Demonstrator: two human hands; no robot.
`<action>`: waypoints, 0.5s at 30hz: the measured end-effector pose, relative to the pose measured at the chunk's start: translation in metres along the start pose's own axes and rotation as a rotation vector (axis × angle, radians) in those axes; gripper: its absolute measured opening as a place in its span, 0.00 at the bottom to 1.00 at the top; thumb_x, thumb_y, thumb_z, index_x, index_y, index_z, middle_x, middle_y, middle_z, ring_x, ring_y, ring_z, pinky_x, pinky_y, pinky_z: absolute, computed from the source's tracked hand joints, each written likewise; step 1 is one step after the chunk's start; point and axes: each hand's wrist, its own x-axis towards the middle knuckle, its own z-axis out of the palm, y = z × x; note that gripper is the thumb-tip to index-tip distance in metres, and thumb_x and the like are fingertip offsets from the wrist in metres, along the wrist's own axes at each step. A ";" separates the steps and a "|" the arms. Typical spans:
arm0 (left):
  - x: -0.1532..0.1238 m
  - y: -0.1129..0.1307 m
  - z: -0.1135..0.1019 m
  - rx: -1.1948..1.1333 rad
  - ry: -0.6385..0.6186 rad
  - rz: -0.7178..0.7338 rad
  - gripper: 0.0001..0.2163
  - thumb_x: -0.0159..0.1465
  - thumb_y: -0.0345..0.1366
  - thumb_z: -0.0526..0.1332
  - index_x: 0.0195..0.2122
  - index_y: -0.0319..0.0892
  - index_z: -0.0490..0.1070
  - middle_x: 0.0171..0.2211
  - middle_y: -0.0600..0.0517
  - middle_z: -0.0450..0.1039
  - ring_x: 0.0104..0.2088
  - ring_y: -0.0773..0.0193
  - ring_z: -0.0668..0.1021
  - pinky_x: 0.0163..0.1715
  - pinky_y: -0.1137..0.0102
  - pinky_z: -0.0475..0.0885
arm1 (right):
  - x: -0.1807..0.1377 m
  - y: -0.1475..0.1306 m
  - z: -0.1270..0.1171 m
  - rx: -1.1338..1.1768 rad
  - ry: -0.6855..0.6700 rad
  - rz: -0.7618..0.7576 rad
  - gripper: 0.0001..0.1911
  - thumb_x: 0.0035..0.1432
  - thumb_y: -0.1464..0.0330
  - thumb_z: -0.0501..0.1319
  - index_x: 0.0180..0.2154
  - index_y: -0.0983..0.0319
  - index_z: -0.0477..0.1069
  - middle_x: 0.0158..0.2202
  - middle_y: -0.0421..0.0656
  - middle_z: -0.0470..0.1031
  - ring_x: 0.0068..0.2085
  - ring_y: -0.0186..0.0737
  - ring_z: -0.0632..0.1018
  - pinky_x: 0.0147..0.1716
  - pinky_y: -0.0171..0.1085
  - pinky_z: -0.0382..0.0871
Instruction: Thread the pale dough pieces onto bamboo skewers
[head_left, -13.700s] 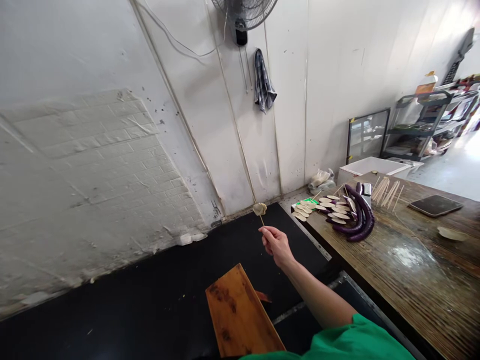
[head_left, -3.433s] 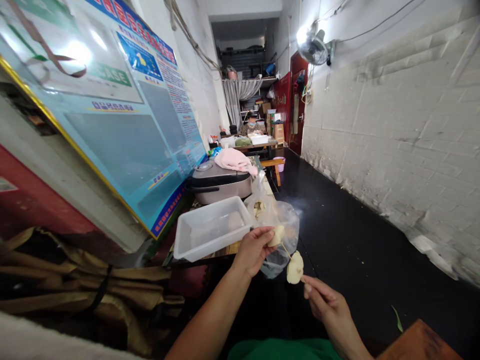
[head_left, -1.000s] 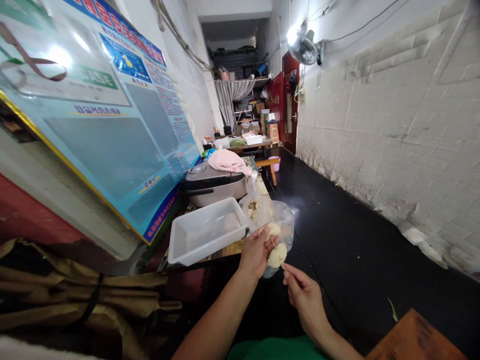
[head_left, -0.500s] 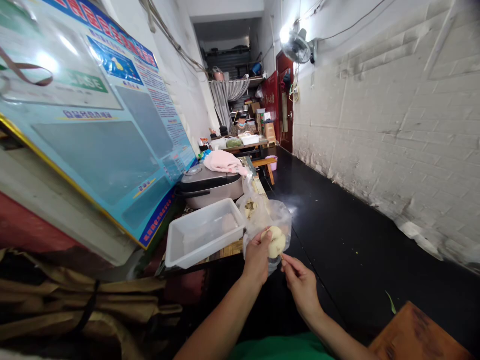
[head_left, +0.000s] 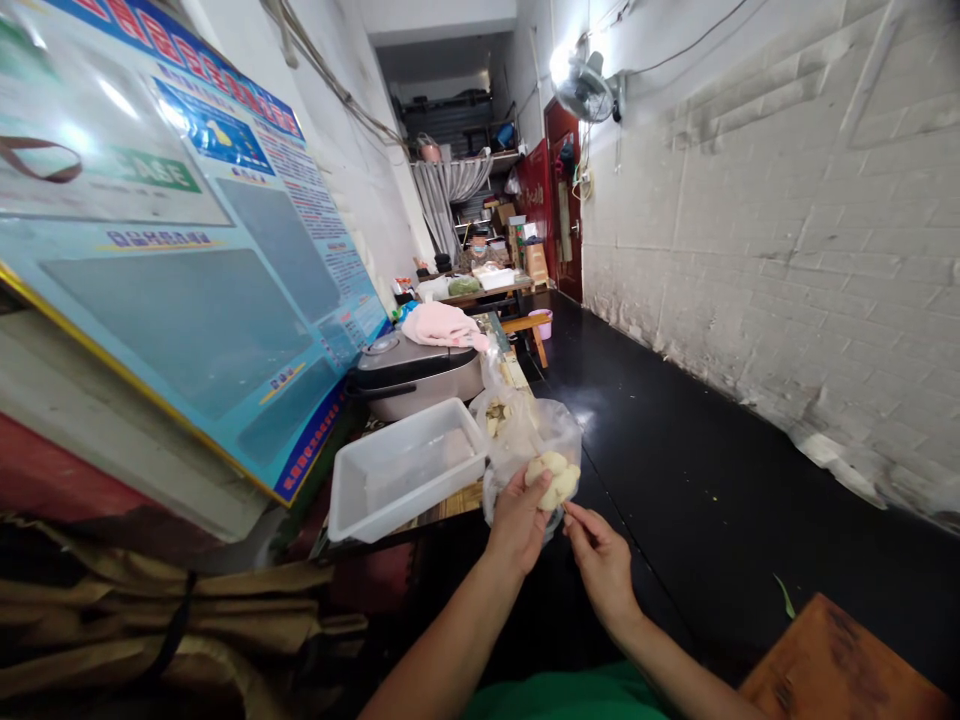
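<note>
Holding two pale slices [head_left: 553, 478] pressed together just below frame centre, the left hand [head_left: 517, 520] grips them with thumb and fingers closed around their left edge. Right hand [head_left: 600, 560], lower centre, is pinched shut on the butt of a thin skewer [head_left: 568, 508]; only a short stub shows between fingertips and slices, so the skewered length is hidden. Slices sit directly in front of a clear plastic bag [head_left: 525, 430].

Risks, judged from this pose:
- Skewer tip lies somewhere under the slices, close to the left fingers. A hard push could drive it into a fingertip, since the point cannot be seen.
- Slices look soft and thin; an off-centre path could split one, and it would drop onto the dark floor [head_left: 697, 470] beneath both hands.
- Bag hangs at the counter edge, touching or just behind the slices; I cannot tell which. A snagged tip could tear it.

Counts:
- Slices in hand: 2 visible, possibly more hidden behind.
- Skewers: 1.
- Hands: 2, both the wearer's.
- White plastic trays [head_left: 401, 468]: 1, left of centre.
- Bags: 1, more pale pieces inside, number unclear.
- Rice cookers [head_left: 416, 372]: 1, behind the tray, pink cloth [head_left: 444, 324] on its lid.
- Wall fans [head_left: 585, 85]: 1, upper centre.
</note>
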 end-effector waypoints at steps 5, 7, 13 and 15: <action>-0.001 -0.002 -0.003 0.038 0.045 0.002 0.07 0.58 0.30 0.66 0.38 0.45 0.75 0.37 0.53 0.78 0.38 0.64 0.78 0.41 0.71 0.72 | -0.009 -0.003 0.006 0.169 -0.040 0.207 0.27 0.52 0.51 0.63 0.44 0.67 0.76 0.22 0.39 0.68 0.19 0.30 0.63 0.17 0.31 0.57; 0.002 -0.003 -0.004 0.068 0.052 0.010 0.06 0.58 0.30 0.66 0.37 0.44 0.75 0.35 0.54 0.78 0.35 0.65 0.78 0.39 0.71 0.72 | -0.009 -0.006 0.008 0.230 -0.077 0.270 0.30 0.50 0.49 0.63 0.43 0.68 0.74 0.21 0.36 0.65 0.18 0.29 0.62 0.17 0.31 0.57; 0.007 -0.015 0.002 0.260 0.028 0.043 0.16 0.48 0.39 0.73 0.37 0.41 0.75 0.33 0.52 0.78 0.34 0.63 0.78 0.36 0.71 0.73 | -0.002 -0.015 -0.003 0.380 -0.050 0.196 0.24 0.48 0.50 0.67 0.37 0.63 0.69 0.29 0.39 0.69 0.28 0.33 0.69 0.29 0.33 0.66; 0.000 -0.020 0.000 0.402 0.027 0.056 0.19 0.46 0.41 0.74 0.38 0.41 0.75 0.34 0.51 0.79 0.33 0.62 0.79 0.35 0.71 0.75 | -0.003 -0.018 -0.012 0.416 -0.002 0.158 0.26 0.44 0.51 0.70 0.37 0.61 0.68 0.32 0.40 0.70 0.32 0.33 0.70 0.31 0.32 0.66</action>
